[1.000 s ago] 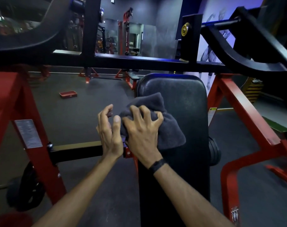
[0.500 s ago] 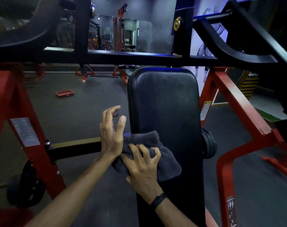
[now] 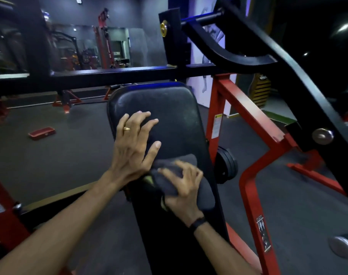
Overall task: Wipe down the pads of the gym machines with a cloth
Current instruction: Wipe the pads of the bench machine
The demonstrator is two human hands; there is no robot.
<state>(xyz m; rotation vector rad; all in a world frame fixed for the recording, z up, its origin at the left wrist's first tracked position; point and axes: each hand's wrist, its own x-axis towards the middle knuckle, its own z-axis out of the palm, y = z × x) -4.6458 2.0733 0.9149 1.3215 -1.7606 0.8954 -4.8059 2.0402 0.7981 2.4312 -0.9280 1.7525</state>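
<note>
My right hand (image 3: pixel 184 187) is on the dark grey cloth (image 3: pixel 191 185), fingers spread and curled down into the fabric so that it bunches under them, pressing it against the black pad (image 3: pixel 175 108) of the machine. The cloth sits about midway along the pad, toward its right edge, with a fold sticking out just beyond my fingertips on the far side and more of it spilling out to the right of my palm. A black band (image 3: pixel 198 224) circles that wrist. My left hand (image 3: pixel 134 145) lies flat on the pad just beyond and to the left of the cloth, fingers straight and fanned apart, holding nothing; the tips reach toward the far end of the pad, the thumb points right and comes close to the cloth, and the heel hangs over the pad's left edge. There is a gold ring (image 3: pixel 126 128) on one finger. The pad is long and narrow, running away from me and rounded at its far end, where a blue light catches the rim. To its right stands the red frame (image 3: pixel 246 120) with black weight plates (image 3: pixel 226 167) on a peg close beside the pad. A black crossbar (image 3: pixel 117 75) runs left to right beyond the pad's far end. Out on the dark floor (image 3: pixel 50 161) to the left, well apart from the machine, lies a small red tray (image 3: pixel 42 132).
</note>
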